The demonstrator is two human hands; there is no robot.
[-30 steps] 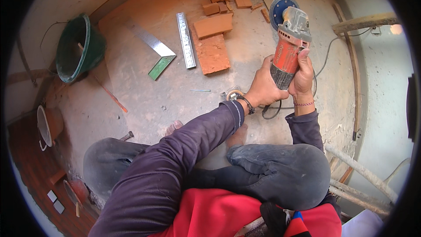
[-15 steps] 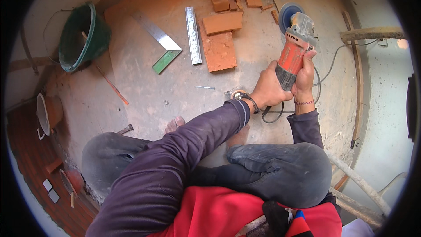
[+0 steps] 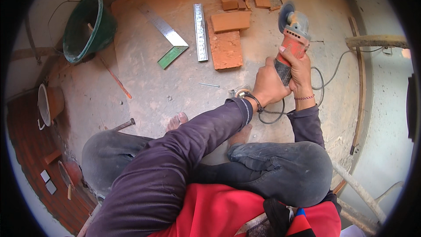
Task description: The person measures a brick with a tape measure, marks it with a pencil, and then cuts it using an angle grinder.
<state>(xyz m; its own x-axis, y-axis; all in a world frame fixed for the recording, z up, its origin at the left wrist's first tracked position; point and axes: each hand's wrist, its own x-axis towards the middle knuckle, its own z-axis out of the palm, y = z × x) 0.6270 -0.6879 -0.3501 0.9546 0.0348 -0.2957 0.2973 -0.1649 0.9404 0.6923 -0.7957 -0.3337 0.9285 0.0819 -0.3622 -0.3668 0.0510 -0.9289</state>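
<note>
Both my hands hold a red and grey angle grinder, its head pointing away from me. My left hand is closed round the black rear part of the body. My right hand grips its right side, with the thumb lying across the red casing. The dark cutting disc stands steeply tilted at the head, apart from the bricks. Left of the grinder lies a large orange brick, with a smaller brick piece resting on its far end. Several cut brick pieces lie beyond them.
A metal bar and a try square with green handle lie left of the bricks. A green bucket leans at far left. The grinder's cord loops right. A hammer lies by my left knee, a nail ahead.
The grinder has rolled in my hands, so its disc now shows more edge-on. My right thumb now lies over the casing. The floor things sit slightly further right in view.
</note>
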